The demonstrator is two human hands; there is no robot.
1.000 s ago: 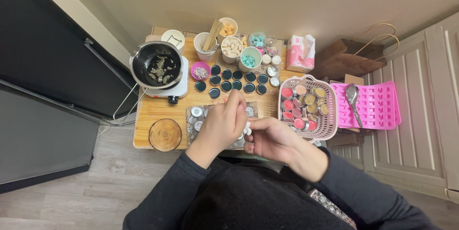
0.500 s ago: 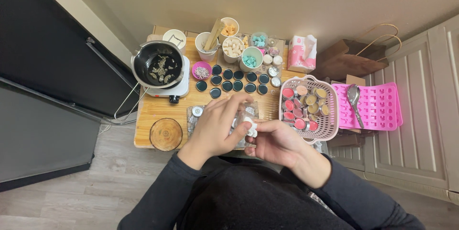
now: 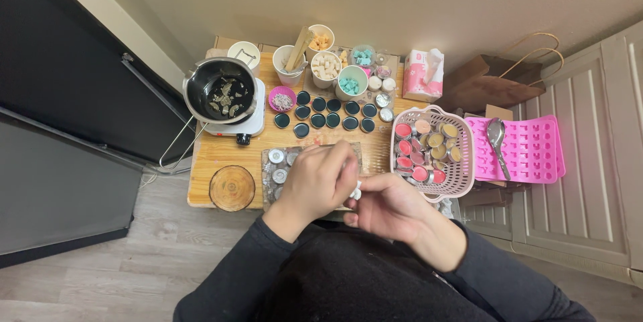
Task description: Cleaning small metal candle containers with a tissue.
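Our left hand point(image 3: 315, 185) is curled over a small white piece point(image 3: 357, 193) at the near edge of the tabletop point(image 3: 214, 154), and our right hand point(image 3: 388, 207) meets it from the right, fingertips pinching the same piece; which hand bears it we cannot tell. The piece sits just off the near edge, over our lap.

Under the left hand lies a tray point(image 3: 274, 168) of small round tins point(image 3: 276, 156), mostly hidden by our knuckles. Just left of it, at the near left corner, lies a wood slice point(image 3: 232, 188). To the right, a pink basket point(image 3: 462, 161) of filled tins hangs over the right edge, close to our right hand. Beyond it, off the tabletop, lies a pink mould point(image 3: 529, 151) with a spoon point(image 3: 497, 141) on it.

Farther back, rows of dark lids point(image 3: 325, 113) cross the middle. At the left edge a black pot point(image 3: 220, 91) stands on a white hotplate point(image 3: 251, 121), its wire handle reaching past the edge. Cups point(image 3: 327, 67) of wax bits crowd the far edge, with a tissue pack point(image 3: 422, 74) at the far right corner.

Bare wood shows only in a strip between the hotplate and the slice. A wall closes the far side; dark panels stand to the left, a white cabinet to the right.
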